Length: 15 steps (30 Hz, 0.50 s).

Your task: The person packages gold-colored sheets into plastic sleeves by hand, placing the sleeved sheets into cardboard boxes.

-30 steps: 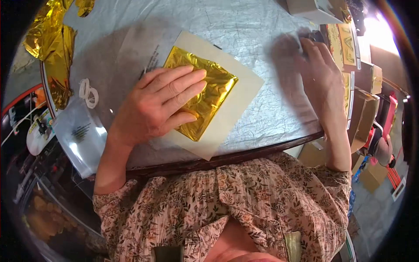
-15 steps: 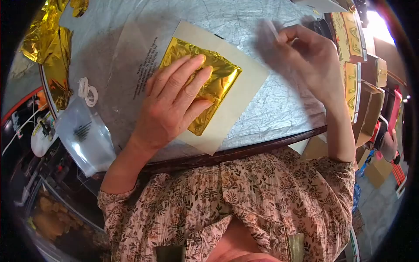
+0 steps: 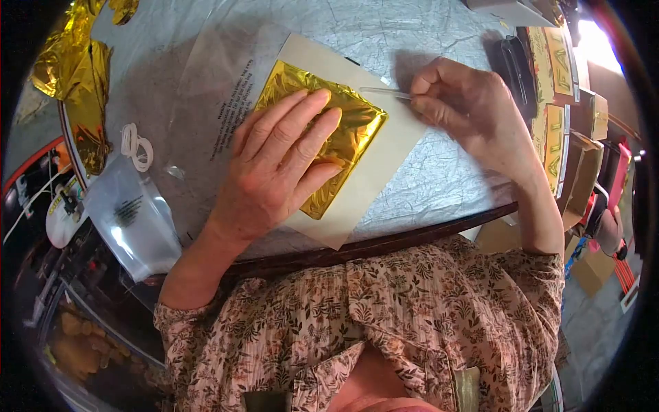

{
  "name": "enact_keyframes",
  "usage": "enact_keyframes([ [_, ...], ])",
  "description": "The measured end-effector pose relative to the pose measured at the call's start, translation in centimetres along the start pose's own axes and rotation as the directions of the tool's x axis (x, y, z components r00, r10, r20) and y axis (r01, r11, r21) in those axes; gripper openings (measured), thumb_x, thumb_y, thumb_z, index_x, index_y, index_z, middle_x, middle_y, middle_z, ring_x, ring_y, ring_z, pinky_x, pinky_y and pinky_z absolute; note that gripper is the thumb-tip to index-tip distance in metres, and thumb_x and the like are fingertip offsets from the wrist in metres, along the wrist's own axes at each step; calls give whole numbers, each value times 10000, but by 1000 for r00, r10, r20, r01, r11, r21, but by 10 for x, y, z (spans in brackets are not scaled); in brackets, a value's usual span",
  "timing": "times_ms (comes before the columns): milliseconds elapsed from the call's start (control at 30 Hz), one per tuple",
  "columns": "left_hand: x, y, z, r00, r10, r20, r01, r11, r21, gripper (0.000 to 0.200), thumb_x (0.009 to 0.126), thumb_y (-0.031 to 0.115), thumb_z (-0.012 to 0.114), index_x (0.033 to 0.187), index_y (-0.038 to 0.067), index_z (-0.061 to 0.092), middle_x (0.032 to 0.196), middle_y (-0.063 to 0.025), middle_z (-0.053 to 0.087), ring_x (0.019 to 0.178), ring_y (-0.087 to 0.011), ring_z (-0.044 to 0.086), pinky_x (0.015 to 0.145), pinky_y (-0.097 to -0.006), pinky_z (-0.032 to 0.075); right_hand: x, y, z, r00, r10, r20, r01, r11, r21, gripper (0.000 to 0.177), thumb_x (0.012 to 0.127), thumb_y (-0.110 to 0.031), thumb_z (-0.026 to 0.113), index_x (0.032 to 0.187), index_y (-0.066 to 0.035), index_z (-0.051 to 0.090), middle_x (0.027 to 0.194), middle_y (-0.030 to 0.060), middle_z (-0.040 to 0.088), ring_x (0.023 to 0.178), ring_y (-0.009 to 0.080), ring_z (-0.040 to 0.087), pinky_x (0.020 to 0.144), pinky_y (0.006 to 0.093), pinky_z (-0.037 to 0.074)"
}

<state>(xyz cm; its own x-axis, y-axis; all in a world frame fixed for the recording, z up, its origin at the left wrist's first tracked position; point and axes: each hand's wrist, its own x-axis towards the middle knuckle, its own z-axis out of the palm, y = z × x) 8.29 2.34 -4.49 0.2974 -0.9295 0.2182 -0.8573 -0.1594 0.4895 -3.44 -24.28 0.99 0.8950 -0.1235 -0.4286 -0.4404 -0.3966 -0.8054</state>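
My left hand (image 3: pixel 278 154) lies with fingers spread on a gold foil packet (image 3: pixel 357 127), which rests on a cream sheet (image 3: pixel 384 165). Under the sheet's left side is a clear plastic bag with printed text (image 3: pixel 233 110). To the right, my right hand (image 3: pixel 456 103) pinches a thin, clear strip (image 3: pixel 386 92) between thumb and fingers. The strip points left, its far end over the upper right edge of the foil packet; whether it touches the foil is unclear.
Crumpled gold foil (image 3: pixel 86 89) hangs at the table's left edge. Near it are a white looped cord (image 3: pixel 141 152) and a stack of clear bags (image 3: pixel 134 220). On the right stand printed boxes (image 3: pixel 555 62) beside a black object (image 3: pixel 515 72).
My right hand has come down and slightly left, bringing the clear strip to the foil's upper right edge. My left hand and the packet have shifted slightly down and right.
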Motion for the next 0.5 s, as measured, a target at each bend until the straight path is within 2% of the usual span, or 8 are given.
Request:
enact_keyframes([
  [100,0,1,-2,1000,-4,12,4,1000,5,623,791,242,819,1357,71,626,1434,-74,579,1304,-237,557,1071,-395,421,10,11,0,998,-65,-7,65,997,39,104,973,-48,682,1019,44,690,893,11,686,848,58,605,762,230,512],
  [233,-1,0,-2,1000,-6,27,6,1000,0,636,796,246,818,1374,76,615,1441,-75,575,1311,-240,551,1082,-400,413,19,13,3,999,-36,-40,40,995,97,114,972,-67,693,1024,34,701,891,1,687,831,46,601,745,217,507],
  [300,-1,0,-1,1000,-9,27,9,1000,-7,636,798,246,817,1375,74,614,1440,-75,575,1312,-240,550,1085,-401,411,23,16,3,996,-90,-24,92,991,101,116,976,-77,691,1028,26,708,878,-2,686,818,42,601,732,210,505],
  [500,-1,0,-3,999,-9,41,10,1000,-12,637,802,253,814,1376,64,611,1440,-81,575,1316,-241,547,1086,-401,409,27,14,2,995,-99,16,96,984,151,107,976,-81,690,1030,8,716,838,-20,676,791,26,586,667,196,479],
])
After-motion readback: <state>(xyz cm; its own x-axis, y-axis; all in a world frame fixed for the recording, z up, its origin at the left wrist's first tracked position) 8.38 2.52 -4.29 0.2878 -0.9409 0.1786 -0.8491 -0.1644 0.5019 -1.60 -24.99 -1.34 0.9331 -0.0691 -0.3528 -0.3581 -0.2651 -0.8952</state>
